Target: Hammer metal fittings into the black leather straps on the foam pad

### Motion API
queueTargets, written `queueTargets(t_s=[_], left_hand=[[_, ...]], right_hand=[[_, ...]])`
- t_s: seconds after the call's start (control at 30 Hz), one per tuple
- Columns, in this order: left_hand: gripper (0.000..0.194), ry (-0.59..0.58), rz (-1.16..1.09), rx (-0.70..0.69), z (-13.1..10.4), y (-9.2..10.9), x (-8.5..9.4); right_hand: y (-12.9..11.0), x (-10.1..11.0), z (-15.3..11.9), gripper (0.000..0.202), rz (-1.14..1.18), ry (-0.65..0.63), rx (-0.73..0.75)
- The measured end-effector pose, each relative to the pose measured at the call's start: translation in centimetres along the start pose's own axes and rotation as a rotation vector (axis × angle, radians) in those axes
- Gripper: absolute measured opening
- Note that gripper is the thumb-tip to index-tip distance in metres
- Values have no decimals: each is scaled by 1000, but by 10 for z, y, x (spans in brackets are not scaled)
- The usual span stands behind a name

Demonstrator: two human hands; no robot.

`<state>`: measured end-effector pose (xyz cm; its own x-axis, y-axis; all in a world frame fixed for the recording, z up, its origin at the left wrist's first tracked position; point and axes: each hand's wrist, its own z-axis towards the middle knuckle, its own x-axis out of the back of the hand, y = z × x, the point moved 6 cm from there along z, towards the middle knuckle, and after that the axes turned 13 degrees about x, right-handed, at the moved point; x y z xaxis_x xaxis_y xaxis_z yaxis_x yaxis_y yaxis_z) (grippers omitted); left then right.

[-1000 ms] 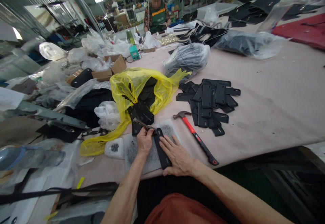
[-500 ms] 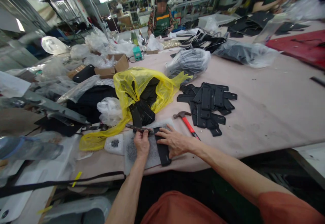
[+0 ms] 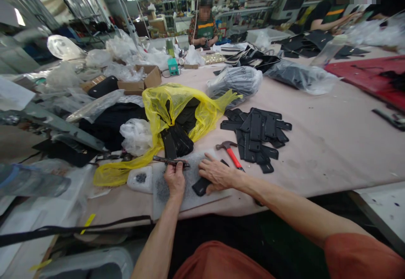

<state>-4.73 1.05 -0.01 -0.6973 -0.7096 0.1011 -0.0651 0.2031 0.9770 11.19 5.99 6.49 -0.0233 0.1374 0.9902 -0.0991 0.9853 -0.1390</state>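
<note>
My left hand (image 3: 175,180) is closed on a dark, narrow metal tool (image 3: 167,160) above a pale, speckled board (image 3: 190,203). My right hand (image 3: 218,173) lies over a black strap piece (image 3: 200,186), fingers spread; the hand hides the strip's middle, and its far end shows beyond the knuckles. A hammer (image 3: 232,155) with a red handle rests just right of the board. Behind it is a pile of black pieces (image 3: 259,129). Left of the board sits a small white tray (image 3: 133,180) holding dark bits.
A yellow bag (image 3: 158,101) with black pieces stands behind the board. Plastic-wrapped bundles (image 3: 234,82) lie farther back, near a cardboard box (image 3: 152,77). A person (image 3: 205,28) works across the table (image 3: 329,144); another person's arm shows at the back right.
The black strap piece under my right hand has turned from nearly upright in view to slanted. My left hand still holds the tool, slightly lower. The view has shifted a little.
</note>
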Motion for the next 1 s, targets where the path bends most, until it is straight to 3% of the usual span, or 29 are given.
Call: queueTargets(t_s=[0.13,0.2,0.5,0.67,0.73,1.0], left_hand=[[24,12,-45,9,0,1,1],[24,2,-40,7,1,1,0],[23,-21,83,-45,-2,11,-3],[21,-18,58,-40,-4,13,-3],[22,-27,49,-30,-3,11,-4],[24,-44,26,-11,1,4,-5]], right_hand=[[17,-11,-24,46,-37,31,-532],[15,-17,-29,45,-8,56,-691],[5,-19,-12,32,90,157,-918],[-14,-10,-18,42,56,194,-740],[-17,-9,-18,36,77,179,-625],[9,-2,-3,32,2,113,42]])
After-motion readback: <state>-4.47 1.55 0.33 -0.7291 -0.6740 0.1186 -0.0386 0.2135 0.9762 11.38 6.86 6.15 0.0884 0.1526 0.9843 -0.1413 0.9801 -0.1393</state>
